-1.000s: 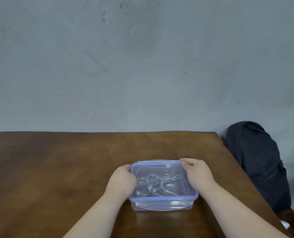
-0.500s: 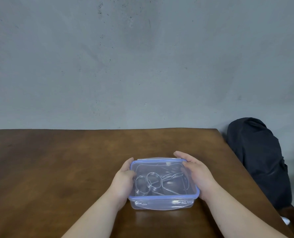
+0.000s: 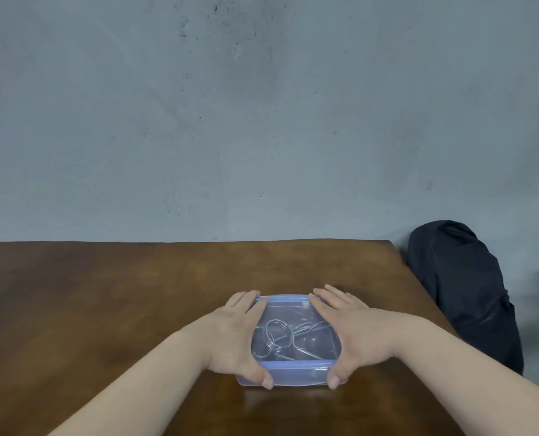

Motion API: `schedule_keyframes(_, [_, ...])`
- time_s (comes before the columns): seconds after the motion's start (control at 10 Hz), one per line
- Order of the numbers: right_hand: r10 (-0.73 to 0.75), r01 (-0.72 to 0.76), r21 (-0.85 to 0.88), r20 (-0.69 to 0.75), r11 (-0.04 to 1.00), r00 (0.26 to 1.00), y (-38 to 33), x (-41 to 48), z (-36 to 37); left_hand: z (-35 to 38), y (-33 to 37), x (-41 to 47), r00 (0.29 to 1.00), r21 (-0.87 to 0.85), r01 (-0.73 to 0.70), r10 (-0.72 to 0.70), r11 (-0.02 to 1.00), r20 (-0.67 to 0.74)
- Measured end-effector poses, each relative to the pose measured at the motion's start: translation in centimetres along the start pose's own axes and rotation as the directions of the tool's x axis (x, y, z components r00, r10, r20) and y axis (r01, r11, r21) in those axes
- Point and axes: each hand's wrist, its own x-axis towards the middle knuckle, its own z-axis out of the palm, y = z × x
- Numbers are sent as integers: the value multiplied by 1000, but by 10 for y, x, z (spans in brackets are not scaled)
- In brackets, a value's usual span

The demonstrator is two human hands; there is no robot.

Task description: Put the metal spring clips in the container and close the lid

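Surface: wooden table, grey wall behind.
Left hand: fingers straight, flat on the lid, thumb against the container front.
Right hand: mirrored, fingers flat, thumb at front.
Clips: inside, between both palms, under the lid.

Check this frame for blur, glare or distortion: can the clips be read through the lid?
Head view: light is even and soft, with no hard shadows; the spring clips read through the clear lid, slightly soft. Head view: a dull sheen on the table before the container; the far right edge beside the dark bundle is smeared.
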Motion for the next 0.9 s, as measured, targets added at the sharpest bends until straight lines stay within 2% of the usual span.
schedule_keyframes(0.2, [57, -56, -66, 11, 996, 998, -22, 0, -9, -4, 8, 7, 998, 63, 10, -13, 998, 53])
schedule_keyframes(0.4, [67, -67, -81, 3, 994, 998, -22, 3, -7, -1, 8, 8, 999, 11, 14, -14, 1000, 38])
schedule_keyframes(0.6, [29, -26, 26, -130, 999, 991, -12, 10, 6, 2, 1, 9, 999, -71, 37, -38, 997, -1])
schedule_keyframes(0.8, [12, -10, 23, -106, 1000, 994, -9, 2, 6, -5, -2, 0, 998, -193, 16, -5, 981, 58])
schedule_keyframes(0.9, [22, 11, 193, -170, 981, 985, -6, -9, -6, -12, -11, -2, 1000, -336, 5, 6, 942, 30])
